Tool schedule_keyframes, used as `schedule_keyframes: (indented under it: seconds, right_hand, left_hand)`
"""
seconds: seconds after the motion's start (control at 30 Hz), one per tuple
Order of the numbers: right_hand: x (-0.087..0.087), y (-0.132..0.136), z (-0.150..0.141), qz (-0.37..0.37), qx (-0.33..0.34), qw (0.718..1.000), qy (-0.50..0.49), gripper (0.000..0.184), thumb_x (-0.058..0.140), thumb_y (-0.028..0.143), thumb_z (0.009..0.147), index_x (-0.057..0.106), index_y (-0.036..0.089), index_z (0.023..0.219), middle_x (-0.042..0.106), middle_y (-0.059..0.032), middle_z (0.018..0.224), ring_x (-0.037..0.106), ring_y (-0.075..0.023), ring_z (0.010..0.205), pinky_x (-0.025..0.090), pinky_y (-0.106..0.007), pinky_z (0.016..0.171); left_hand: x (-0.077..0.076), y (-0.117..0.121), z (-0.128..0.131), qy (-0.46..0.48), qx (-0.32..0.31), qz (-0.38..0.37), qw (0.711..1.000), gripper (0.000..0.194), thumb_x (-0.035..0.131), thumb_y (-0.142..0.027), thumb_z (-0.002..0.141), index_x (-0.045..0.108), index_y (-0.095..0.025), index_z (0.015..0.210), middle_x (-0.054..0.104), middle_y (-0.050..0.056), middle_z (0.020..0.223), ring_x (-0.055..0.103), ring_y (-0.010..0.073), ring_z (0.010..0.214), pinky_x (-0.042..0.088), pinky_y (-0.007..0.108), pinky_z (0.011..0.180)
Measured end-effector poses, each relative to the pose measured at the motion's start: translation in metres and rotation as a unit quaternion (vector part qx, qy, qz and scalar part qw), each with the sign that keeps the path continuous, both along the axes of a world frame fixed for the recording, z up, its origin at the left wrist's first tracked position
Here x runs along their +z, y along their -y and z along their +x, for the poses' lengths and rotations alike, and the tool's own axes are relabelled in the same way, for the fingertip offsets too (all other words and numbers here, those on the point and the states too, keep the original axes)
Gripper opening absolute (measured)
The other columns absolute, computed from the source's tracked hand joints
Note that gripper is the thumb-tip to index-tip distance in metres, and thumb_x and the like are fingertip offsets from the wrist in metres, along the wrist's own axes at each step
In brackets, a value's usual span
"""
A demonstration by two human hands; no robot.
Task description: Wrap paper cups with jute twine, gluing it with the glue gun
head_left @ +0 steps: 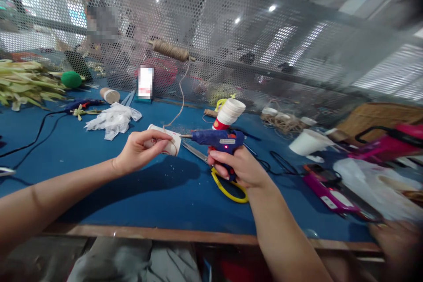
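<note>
My left hand [142, 152] is closed on a white paper cup [174, 144] tipped on its side above the blue table. Twine [182, 92] runs down to this cup from a spool [170, 50] mounted on the mesh panel. In my right hand [239, 165] is a blue hot glue gun [214, 139] with a small red light glowing. Its nozzle points left, at the cup's end; whether it touches cannot be made out. Scissors with yellow handles [228, 189] lie under my right hand, partly covered by it.
Stacked paper cups [231, 112] stand behind the glue gun. A crumpled white cloth [115, 119] and another glue gun [86, 104] lie left. At right are a tangle of twine [280, 122], a magenta power strip [330, 191] and a plastic bag [373, 180]. A perforated metal panel [211, 31] closes the back.
</note>
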State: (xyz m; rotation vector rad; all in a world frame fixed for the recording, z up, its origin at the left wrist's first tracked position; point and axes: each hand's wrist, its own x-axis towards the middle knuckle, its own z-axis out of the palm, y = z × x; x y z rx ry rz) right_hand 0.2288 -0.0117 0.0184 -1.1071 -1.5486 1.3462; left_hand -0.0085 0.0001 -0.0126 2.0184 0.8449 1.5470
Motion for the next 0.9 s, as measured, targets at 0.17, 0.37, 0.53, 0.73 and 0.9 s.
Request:
schedule_keyframes:
  seconds: [0.17, 0.37, 0.53, 0.73, 0.9]
  right_hand:
    - [0.0, -0.001, 0.0, -0.019, 0.001, 1.0, 0.006, 0.017, 0.063, 0.028, 0.07, 0.056, 0.013, 0.065, 0.054, 0.0018, 0.048, 0.039, -0.0032, 0.033, 0.029, -0.016, 0.03]
    - [0.001, -0.001, -0.001, -0.022, -0.006, 1.0, -0.009, 0.017, 0.064, 0.028, 0.068, 0.056, 0.013, 0.067, 0.059, -0.0007, 0.058, 0.04, -0.0028, 0.033, 0.028, -0.016, 0.029]
    - [0.0, -0.002, 0.0, -0.026, 0.002, 1.0, 0.013, 0.019, 0.062, 0.029, 0.07, 0.056, 0.013, 0.064, 0.051, 0.0027, 0.045, 0.039, -0.0032, 0.033, 0.029, -0.016, 0.03]
    - [0.004, 0.003, -0.001, 0.006, 0.006, 1.0, 0.01, 0.016, 0.063, 0.027, 0.069, 0.055, 0.013, 0.07, 0.06, -0.0015, 0.06, 0.041, -0.0027, 0.033, 0.03, -0.016, 0.03]
    - [0.006, 0.008, -0.004, 0.021, 0.012, 0.999, 0.042, 0.018, 0.064, 0.028, 0.069, 0.056, 0.012, 0.075, 0.06, -0.0015, 0.059, 0.041, -0.003, 0.033, 0.031, -0.017, 0.03]
  left_hand:
    - [0.0, 0.001, 0.001, 0.002, -0.002, -0.003, 1.0, 0.013, 0.055, -0.02, 0.076, 0.065, -0.014, 0.081, 0.068, 0.004, 0.068, 0.058, 0.0084, 0.053, 0.046, 0.017, 0.047]
    - [0.001, 0.002, 0.001, 0.003, -0.006, 0.0, 1.0, 0.013, 0.055, -0.019, 0.075, 0.065, -0.014, 0.081, 0.069, 0.004, 0.07, 0.058, 0.0083, 0.053, 0.047, 0.017, 0.049]
    - [0.001, 0.002, 0.001, 0.002, -0.011, -0.006, 1.0, 0.013, 0.055, -0.02, 0.076, 0.065, -0.014, 0.081, 0.068, 0.004, 0.068, 0.057, 0.0078, 0.053, 0.046, 0.016, 0.047]
    - [0.002, 0.0, 0.002, 0.029, -0.003, -0.055, 0.998, 0.014, 0.055, -0.023, 0.076, 0.065, -0.014, 0.079, 0.069, 0.006, 0.079, 0.059, 0.0091, 0.06, 0.049, 0.017, 0.054]
    - [0.002, -0.003, 0.001, 0.043, -0.006, -0.092, 0.995, 0.017, 0.055, -0.025, 0.077, 0.065, -0.013, 0.082, 0.069, 0.007, 0.083, 0.059, 0.0099, 0.063, 0.048, 0.018, 0.054]
